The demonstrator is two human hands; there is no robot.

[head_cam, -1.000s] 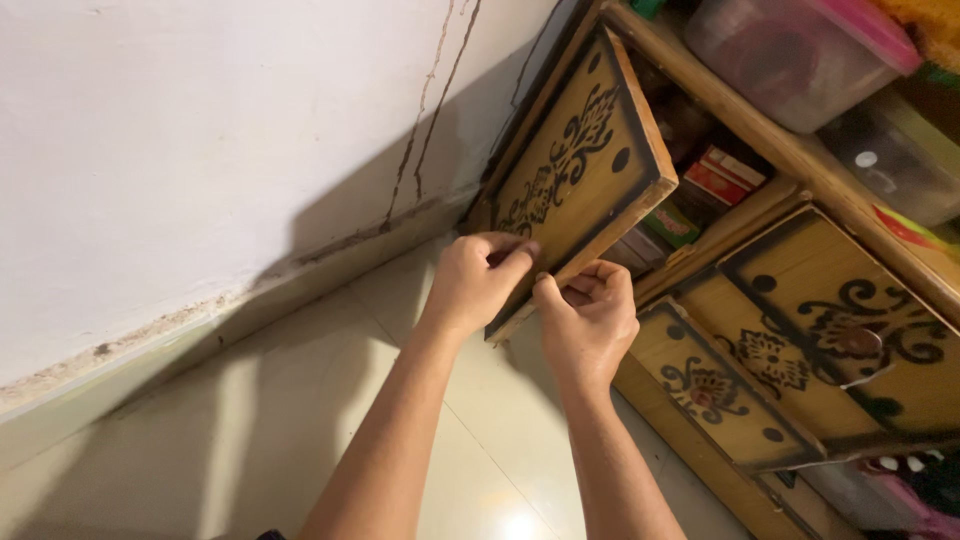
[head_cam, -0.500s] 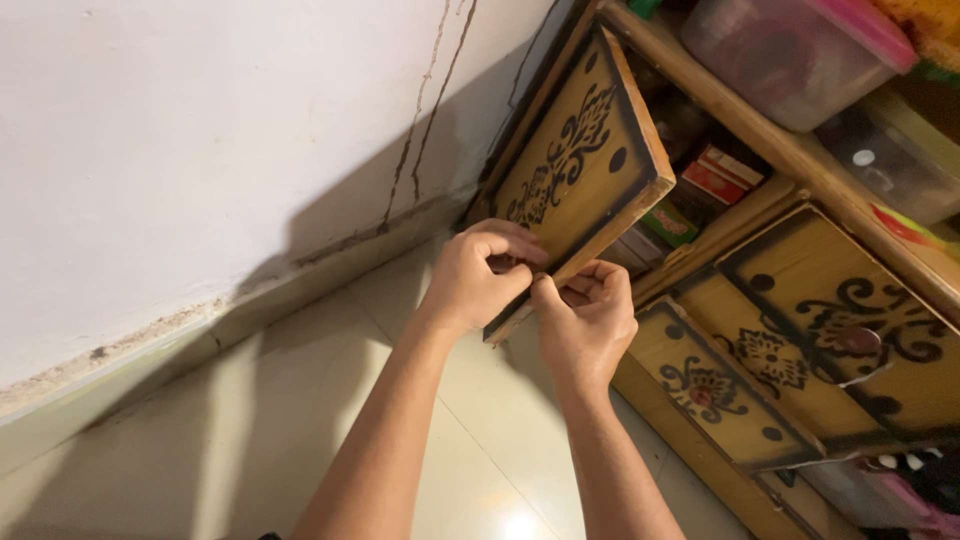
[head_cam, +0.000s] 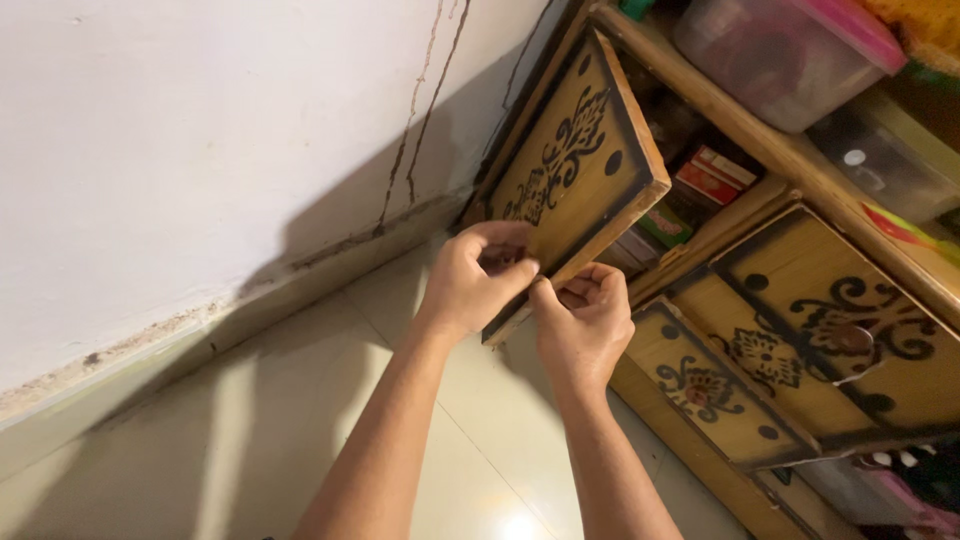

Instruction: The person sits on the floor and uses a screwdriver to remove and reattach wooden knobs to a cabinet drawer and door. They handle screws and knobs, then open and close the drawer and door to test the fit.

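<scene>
Behind the open cabinet door, small red-and-white rectangular cardboard boxes (head_cam: 712,175) are lying stacked on the shelf, a green-labelled flat packet (head_cam: 663,225) is sitting just below them, their print too small to tell.

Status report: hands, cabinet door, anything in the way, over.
Left hand and right hand both pinched on the lower edge of the open wooden cabinet door. Door swung out toward the white wall. Nothing blocking the hands.

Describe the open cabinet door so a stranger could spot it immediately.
Start at the wooden cabinet beside the cracked white wall. The open cabinet door swings out nearest the wall, with the left hand and right hand at its lower edge. Unlike the two closed doors, it stands ajar, exposing shelves.
</scene>
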